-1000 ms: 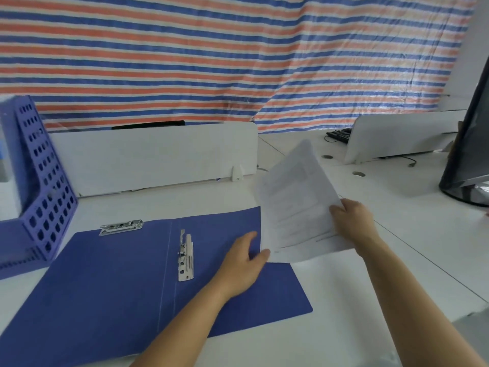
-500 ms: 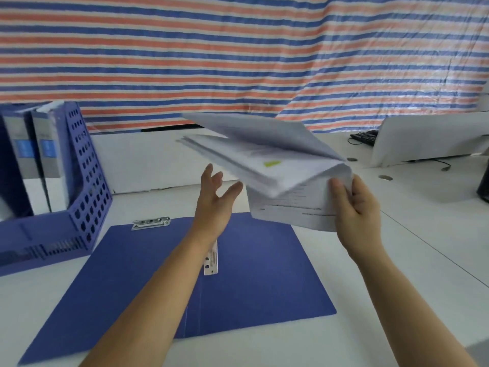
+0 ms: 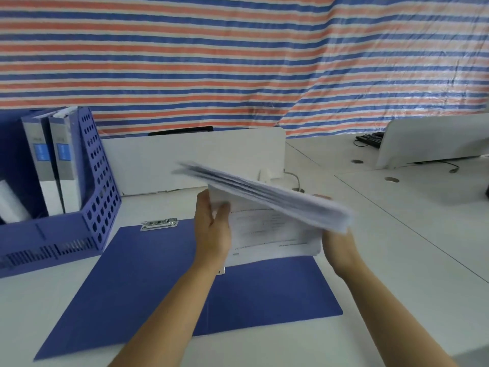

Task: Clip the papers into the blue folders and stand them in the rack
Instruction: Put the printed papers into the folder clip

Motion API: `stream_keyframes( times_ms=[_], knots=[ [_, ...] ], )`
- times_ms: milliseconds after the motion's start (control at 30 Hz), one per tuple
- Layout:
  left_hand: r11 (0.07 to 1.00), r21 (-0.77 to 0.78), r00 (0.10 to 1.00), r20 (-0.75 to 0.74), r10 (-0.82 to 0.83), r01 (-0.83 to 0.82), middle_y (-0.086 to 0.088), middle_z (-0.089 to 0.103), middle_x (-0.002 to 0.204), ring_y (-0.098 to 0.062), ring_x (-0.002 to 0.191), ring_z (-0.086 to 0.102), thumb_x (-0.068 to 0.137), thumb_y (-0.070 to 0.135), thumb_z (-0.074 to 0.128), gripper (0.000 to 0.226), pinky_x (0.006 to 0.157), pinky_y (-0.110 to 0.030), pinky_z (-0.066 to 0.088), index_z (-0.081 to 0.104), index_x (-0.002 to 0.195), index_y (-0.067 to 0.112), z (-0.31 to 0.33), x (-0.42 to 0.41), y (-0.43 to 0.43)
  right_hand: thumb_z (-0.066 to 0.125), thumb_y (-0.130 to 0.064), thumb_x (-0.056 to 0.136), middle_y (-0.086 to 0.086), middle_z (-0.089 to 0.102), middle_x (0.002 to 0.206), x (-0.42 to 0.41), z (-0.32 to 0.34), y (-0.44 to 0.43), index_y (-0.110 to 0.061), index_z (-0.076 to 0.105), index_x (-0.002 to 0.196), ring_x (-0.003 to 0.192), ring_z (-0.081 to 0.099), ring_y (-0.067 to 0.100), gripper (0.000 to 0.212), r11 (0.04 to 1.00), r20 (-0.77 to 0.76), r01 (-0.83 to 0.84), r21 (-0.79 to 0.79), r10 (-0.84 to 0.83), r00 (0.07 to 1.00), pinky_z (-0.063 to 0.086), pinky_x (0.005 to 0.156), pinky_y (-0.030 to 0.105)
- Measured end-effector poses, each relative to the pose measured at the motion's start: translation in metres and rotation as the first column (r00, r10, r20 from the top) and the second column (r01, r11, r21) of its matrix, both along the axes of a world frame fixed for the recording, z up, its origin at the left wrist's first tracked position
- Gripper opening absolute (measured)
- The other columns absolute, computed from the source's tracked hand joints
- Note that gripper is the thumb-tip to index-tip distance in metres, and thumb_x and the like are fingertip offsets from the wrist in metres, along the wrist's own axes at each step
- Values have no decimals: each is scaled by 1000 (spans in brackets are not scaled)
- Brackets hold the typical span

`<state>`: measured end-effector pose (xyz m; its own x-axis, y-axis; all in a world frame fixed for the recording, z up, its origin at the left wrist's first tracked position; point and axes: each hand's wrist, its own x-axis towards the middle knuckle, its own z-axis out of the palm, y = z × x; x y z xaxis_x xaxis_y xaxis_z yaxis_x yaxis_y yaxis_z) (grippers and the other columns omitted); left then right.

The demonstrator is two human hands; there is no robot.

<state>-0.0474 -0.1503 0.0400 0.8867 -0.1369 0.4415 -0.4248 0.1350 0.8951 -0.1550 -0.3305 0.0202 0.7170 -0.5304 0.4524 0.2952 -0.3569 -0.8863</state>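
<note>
Head cam (worn) looks fwd/down, near desk [image 3: 423, 260].

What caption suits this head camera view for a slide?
Left hand and right hand hold papers above the open blue folder, near the rack.

You're in an office: a white desk [image 3: 397, 247] with partition panels [image 3: 190, 157], cable grommets [image 3: 392, 179], a keyboard [image 3: 369, 140], and folders [image 3: 64, 165] in a file rack [image 3: 102, 186].

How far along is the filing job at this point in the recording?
Done: two folders already stand in the rack. In hand: left hand and right hand hold a stack of papers above the open blue folder lying flat. Left: clipping them in, closing it, racking it.
</note>
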Motion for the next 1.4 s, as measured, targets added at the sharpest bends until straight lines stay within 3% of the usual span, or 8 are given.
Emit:
stream_keyframes(
  times_ms=[67, 167, 733, 967, 1067, 1200, 1300, 1400],
  knots=[
    [1000, 8, 1000, 5, 24, -24, -2, 57, 89, -12, 90, 57, 95, 1, 44, 7, 82, -35, 46, 50, 95, 5, -11, -7, -1, 43, -26, 104, -19, 63, 79, 4, -3, 3, -18, 61, 86, 74, 55, -3, 26, 995, 15, 69, 71, -70, 997, 43, 70, 13],
    [999, -9, 998, 44, 39, -38, 25, 63, 87, 5, 84, 59, 96, -2, 40, 22, 72, -17, 46, 51, 92, 18, -21, -14, -3, 43, -29, 103, 1, 67, 92, 9, -12, 2, -8, 61, 95, 87, 60, 14, 29, 988, -49, 88, 127, -82, 995, 45, 78, 28],
    [989, -49, 971, 190, 146, -139, 10, 63, 115, -5, 106, 61, 104, 13, 33, 30, 83, -16, 50, 40, 133, 18, -37, -14, -4, 42, -31, 101, 0, 58, 88, 6, -11, 12, -3, 50, 96, 78, 53, 5, 29, 991, 114, 110, 80, -119, 986, 45, 68, 13],
    [983, 143, 965, 250, 78, -116, 12, 60, 124, 0, 109, 58, 104, 19, 35, 39, 85, -13, 49, 41, 142, 24, -38, 2, 9, 42, -31, 104, -2, 63, 84, 10, -6, 2, -11, 54, 92, 73, 58, 5, 25, 984, -72, 168, 58, -163, 984, 49, 67, 21],
    [894, 389, 955, 270, 119, -221, 6, 59, 115, -1, 103, 55, 103, 19, 36, 33, 84, -13, 43, 52, 132, 20, -43, 33, 26, 42, -34, 102, 15, 66, 98, 15, -8, -17, -4, 55, 101, 85, 64, 27, 33, 974, -289, 179, 136, -133, 948, 52, 83, 44],
    [582, 811, 995, 98, -34, -59, -6, 40, 148, -20, 135, 37, 101, 15, 36, 43, 108, -33, 33, 37, 144, 15, -62, 77, 47, 46, -25, 102, 15, 72, 99, 18, -15, -33, -9, 64, 106, 90, 70, 34, 25, 929, -501, 179, 324, 8, 865, 57, 85, 50],
    [419, 901, 992, -82, -96, 115, -5, 23, 158, -21, 145, 22, 101, 17, 36, 52, 118, -35, 21, 21, 151, 14, -73, 84, 55, 45, -20, 102, 17, 73, 96, 20, -24, -34, -5, 63, 111, 85, 71, 35, 24, 921, -613, 196, 337, 57, 788, 58, 80, 48],
    [450, 873, 982, -167, -85, 188, -5, 20, 159, -20, 146, 17, 99, 12, 39, 55, 119, -34, 17, 20, 151, 12, -79, 79, 57, 45, -19, 103, 18, 73, 97, 25, -29, -31, -6, 62, 112, 87, 71, 36, 24, 921, -650, 200, 336, 73, 756, 58, 80, 50]
  ],
)
